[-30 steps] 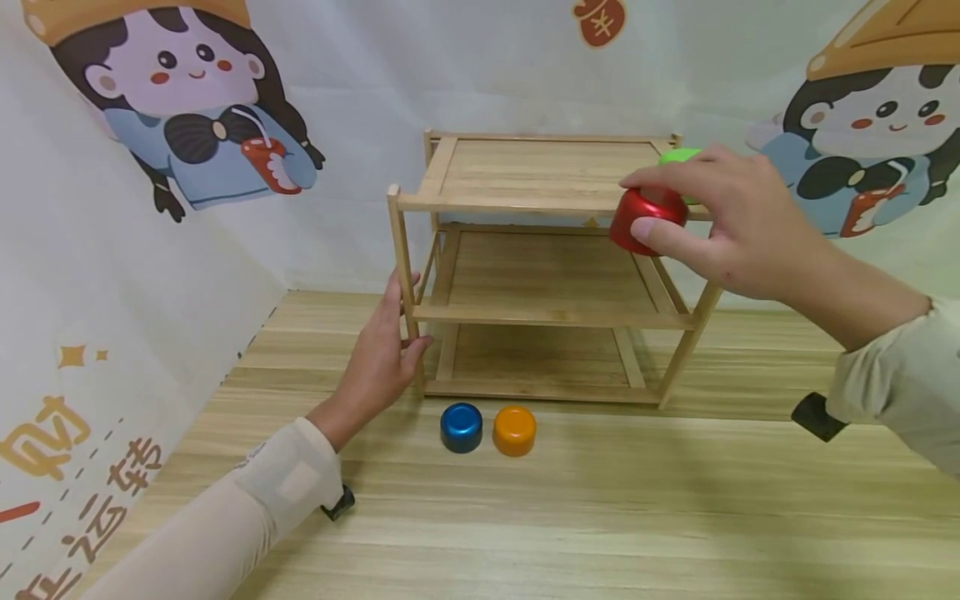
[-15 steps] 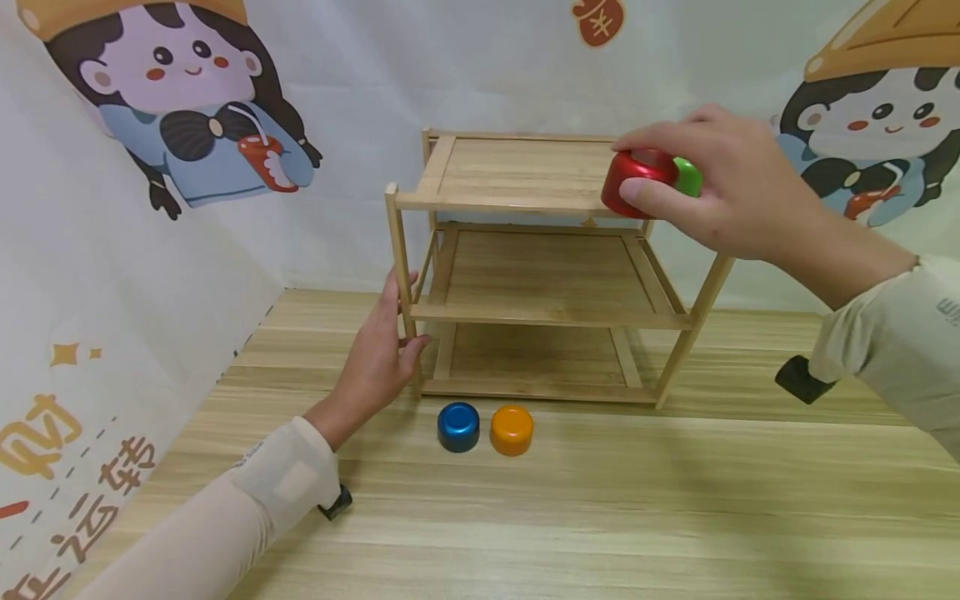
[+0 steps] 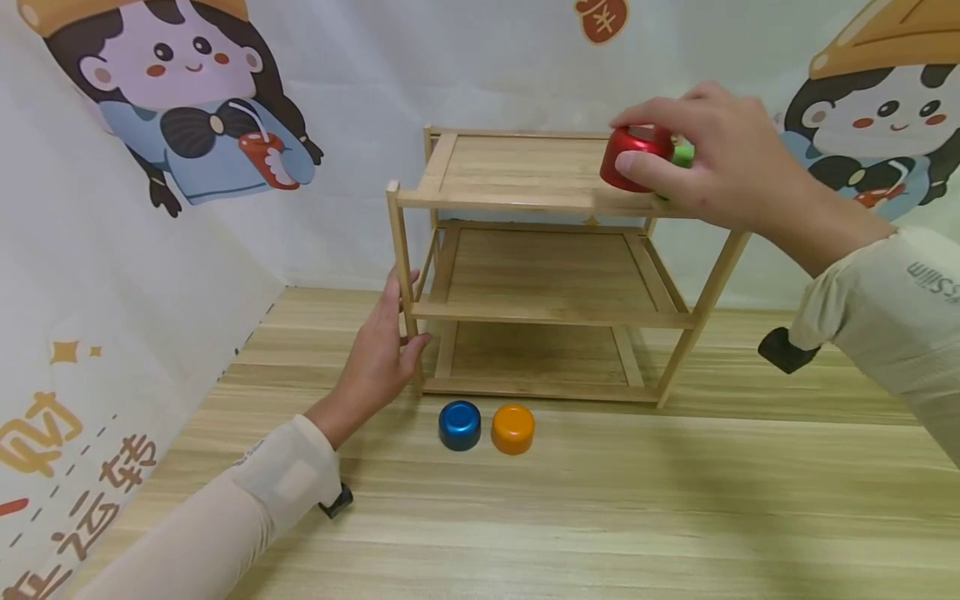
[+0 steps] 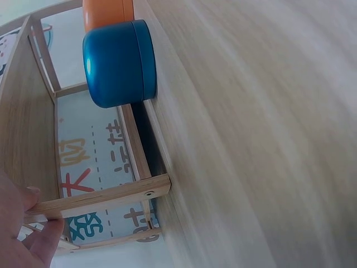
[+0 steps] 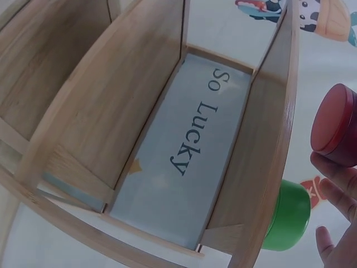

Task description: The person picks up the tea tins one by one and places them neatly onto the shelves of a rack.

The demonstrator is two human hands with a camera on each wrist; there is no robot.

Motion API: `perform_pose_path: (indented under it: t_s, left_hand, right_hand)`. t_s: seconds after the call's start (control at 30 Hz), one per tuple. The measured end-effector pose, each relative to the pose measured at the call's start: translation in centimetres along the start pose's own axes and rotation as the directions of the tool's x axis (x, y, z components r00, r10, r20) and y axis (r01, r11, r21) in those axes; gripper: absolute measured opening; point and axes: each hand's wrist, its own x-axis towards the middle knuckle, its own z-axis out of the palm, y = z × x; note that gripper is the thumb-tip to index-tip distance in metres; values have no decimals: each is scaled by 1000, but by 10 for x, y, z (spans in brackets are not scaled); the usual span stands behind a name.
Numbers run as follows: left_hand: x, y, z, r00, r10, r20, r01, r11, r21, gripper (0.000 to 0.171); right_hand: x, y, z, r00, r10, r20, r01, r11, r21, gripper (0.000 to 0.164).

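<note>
My right hand (image 3: 723, 162) pinches a shiny red round tin (image 3: 617, 157) between thumb and fingers, above the right end of the wooden rack's top shelf (image 3: 517, 171). A green tin (image 3: 682, 155) sits at that end, mostly hidden behind the red one and the hand; the right wrist view shows the green tin (image 5: 290, 215) on the top shelf and the red tin (image 5: 330, 123) apart from the board. My left hand (image 3: 378, 346) holds the rack's left front post, with thumb and fingers around the wood (image 4: 100, 198) in the left wrist view.
A blue tin (image 3: 460, 427) and an orange tin (image 3: 513, 430) stand side by side on the wood-grain surface (image 3: 600, 517), just in front of the rack. The middle shelf (image 3: 540, 271) and bottom shelf (image 3: 536, 354) lie below. Printed cloth (image 3: 360, 100) hangs behind.
My right hand has risen with the red tin, shifting slightly left, from in front of the top shelf's edge to above it. The left hand keeps its place on the post.
</note>
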Motion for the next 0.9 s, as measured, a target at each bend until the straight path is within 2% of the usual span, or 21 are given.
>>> perform_pose_path:
  t_s: [0.3, 0.6, 0.9]
  left_hand:
    - [0, 0, 0, 1000, -1, 5, 1, 1000, 2, 101]
    - [0, 0, -1, 1000, -1, 4, 1, 1000, 11, 101]
    - [1, 0, 0, 1000, 6, 6, -6, 1000, 5, 102]
  right_hand:
    - [10, 7, 3, 999, 44, 6, -44, 999, -15, 46]
    - [15, 14, 9, 994, 78, 74, -73, 995, -69, 48]
    - [16, 17, 14, 991, 93, 96, -85, 993, -88, 50]
